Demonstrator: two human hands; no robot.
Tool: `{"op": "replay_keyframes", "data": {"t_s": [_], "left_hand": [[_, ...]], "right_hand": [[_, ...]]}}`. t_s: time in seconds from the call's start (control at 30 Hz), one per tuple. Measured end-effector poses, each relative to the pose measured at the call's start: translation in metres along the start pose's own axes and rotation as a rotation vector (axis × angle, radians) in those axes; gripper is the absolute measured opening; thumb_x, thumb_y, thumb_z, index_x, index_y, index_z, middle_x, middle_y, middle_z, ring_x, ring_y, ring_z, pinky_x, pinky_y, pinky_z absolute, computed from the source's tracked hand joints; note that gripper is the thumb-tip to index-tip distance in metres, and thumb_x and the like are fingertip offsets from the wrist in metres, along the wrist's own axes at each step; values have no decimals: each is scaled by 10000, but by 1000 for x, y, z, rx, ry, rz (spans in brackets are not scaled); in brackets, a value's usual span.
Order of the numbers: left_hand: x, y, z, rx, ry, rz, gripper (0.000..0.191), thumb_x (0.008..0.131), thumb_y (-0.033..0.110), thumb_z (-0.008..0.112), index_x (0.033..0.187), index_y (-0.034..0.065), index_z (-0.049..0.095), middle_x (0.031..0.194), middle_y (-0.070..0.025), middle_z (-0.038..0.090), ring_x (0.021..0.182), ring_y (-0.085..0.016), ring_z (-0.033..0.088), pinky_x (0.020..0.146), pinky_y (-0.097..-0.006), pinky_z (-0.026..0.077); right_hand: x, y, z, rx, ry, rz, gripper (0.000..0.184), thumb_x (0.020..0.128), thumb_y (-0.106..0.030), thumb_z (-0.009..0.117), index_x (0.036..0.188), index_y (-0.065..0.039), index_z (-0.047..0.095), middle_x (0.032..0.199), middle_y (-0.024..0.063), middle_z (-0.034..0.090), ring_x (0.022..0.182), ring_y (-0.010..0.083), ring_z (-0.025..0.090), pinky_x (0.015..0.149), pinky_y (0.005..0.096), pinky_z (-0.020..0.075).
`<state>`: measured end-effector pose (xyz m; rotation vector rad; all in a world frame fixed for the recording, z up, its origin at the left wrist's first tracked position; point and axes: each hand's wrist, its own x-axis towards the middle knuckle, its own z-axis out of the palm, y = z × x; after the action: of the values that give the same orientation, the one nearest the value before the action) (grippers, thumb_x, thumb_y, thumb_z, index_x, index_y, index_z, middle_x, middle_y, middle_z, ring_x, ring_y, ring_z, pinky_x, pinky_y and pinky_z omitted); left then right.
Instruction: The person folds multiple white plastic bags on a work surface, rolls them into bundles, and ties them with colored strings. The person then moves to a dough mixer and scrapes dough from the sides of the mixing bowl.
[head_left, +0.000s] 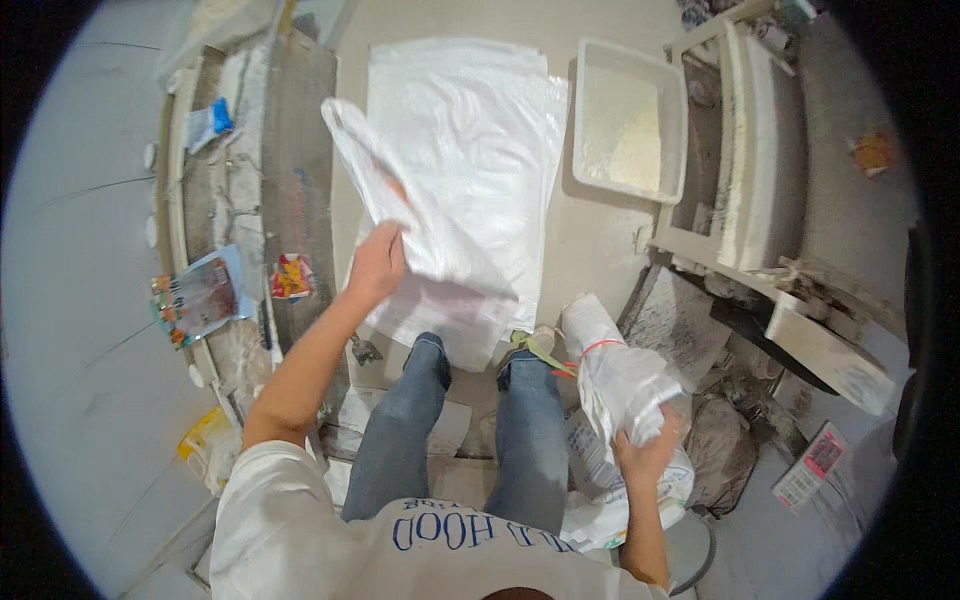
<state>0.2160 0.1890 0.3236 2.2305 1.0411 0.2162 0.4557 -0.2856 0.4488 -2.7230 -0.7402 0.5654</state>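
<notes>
My left hand (377, 260) grips the edge of a white woven plastic sack (442, 232), whose far end is lifted and folded over, with some orange print showing. Beneath it, more white woven sacks (465, 112) lie flat on the beige surface in front of my feet. My right hand (646, 448) is closed on the gathered end of a rolled white bundle (626, 375), apparently of similar sheeting, bound by a red tie (602, 345). The bundle slants beside my right leg, above a filled printed sack (600, 450).
A white plastic tub (611, 142) holding pale material stands at the right, against a dusty frame (727, 150). Along the left runs a dusty ledge (300, 135) with a red and yellow packet (292, 275) and a food pouch (202, 296). A keypad panel (811, 465) lies lower right.
</notes>
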Motion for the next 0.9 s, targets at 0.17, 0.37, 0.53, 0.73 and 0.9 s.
{"op": "replay_keyframes", "data": {"t_s": [0.17,0.37,0.53,0.73,0.9], "left_hand": [[-50,97,-108,-270,181,-136,228,945,151,614,1123,10,624,786,-173,666,760,-310,682,733,-387,518],[-108,105,-170,22,619,-462,520,810,117,767,1255,-23,537,972,-168,661,947,-299,642,896,-389,481],[-162,30,-174,-136,787,-933,596,764,32,739,1296,-118,517,1170,-245,641,1064,-390,650,957,-423,500],[-145,70,-193,-900,536,-804,322,774,45,671,1069,-83,667,958,-210,690,898,-350,692,787,-435,546],[-104,214,-165,-106,111,-265,241,860,247,650,906,18,711,929,-219,692,924,-400,676,799,-456,527]], "right_hand": [[10,16,7,31,-25,8,648,629,-150,816,1206,-6,560,1142,238,599,1104,439,564,972,475,449],[7,10,0,-40,-56,51,567,650,-207,809,1120,-17,553,1092,239,599,1072,448,567,909,511,463],[-27,-9,-32,36,-55,113,579,654,-207,790,1159,-35,564,1080,222,602,1087,429,564,929,507,472],[-61,-50,-113,-88,-154,-47,478,665,-171,764,1123,-81,662,1132,192,620,1109,404,579,916,496,496],[-83,-97,-233,-120,-141,-291,410,642,-171,784,1039,-100,707,1064,161,623,1012,374,620,847,475,525]]}}
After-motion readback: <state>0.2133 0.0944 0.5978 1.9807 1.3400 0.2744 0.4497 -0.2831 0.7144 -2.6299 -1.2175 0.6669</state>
